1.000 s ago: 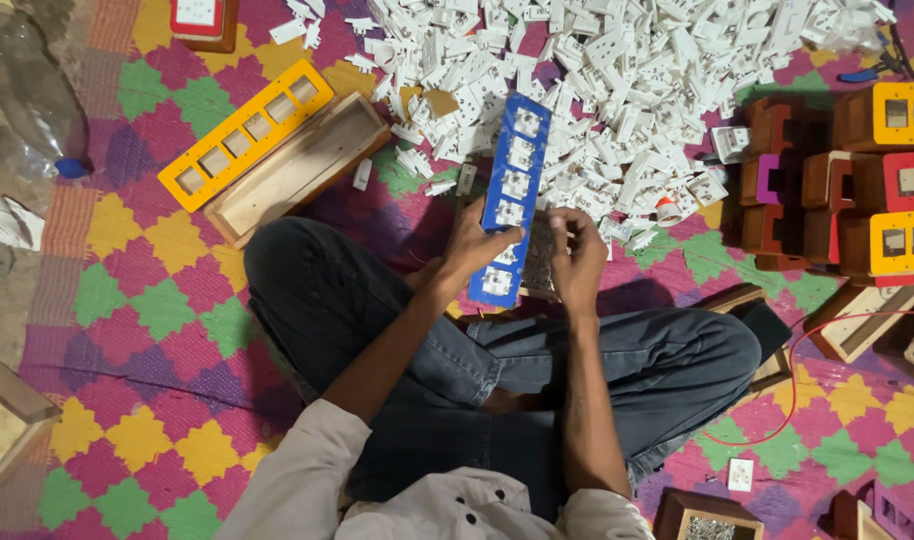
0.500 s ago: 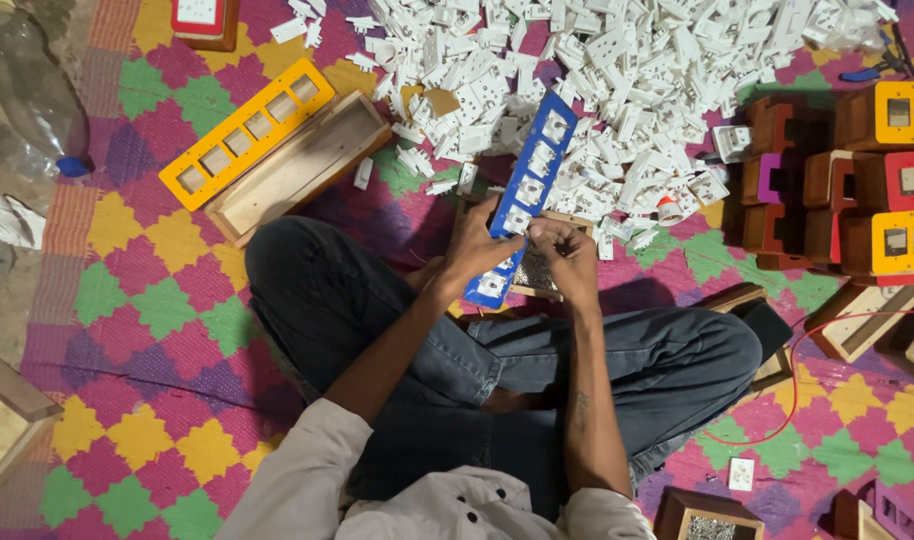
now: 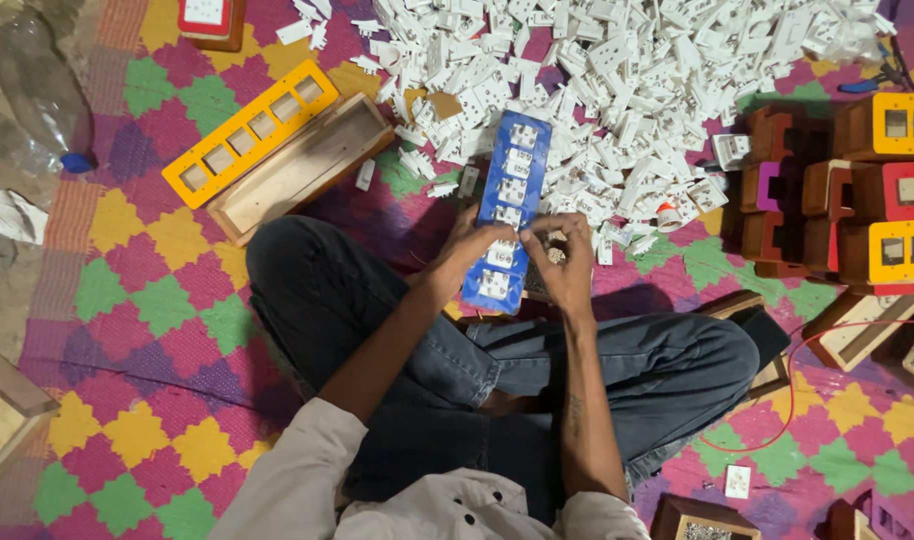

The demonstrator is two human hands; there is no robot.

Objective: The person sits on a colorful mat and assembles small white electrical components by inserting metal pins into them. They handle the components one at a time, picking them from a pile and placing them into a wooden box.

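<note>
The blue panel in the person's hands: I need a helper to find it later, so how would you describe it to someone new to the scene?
Start at the big heap of small white plastic parts on the checkered mat. At its near edge, both hands hold a long blue rectangular panel with a row of white switch modules. Unlike the long yellow panel, whose openings are empty, its slots are filled.

Chequered woven mat [image 3: 147, 330] under a heap of white switch parts [image 3: 657, 80], yellow plate [image 3: 249, 132], wooden boxes [image 3: 302, 168].

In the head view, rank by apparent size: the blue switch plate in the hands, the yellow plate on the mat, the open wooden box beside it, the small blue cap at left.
1. Open wooden box, largest.
2. Yellow plate and blue switch plate: too alike to rank; the blue one is partly covered by the hands.
3. Blue cap, smallest.
</note>
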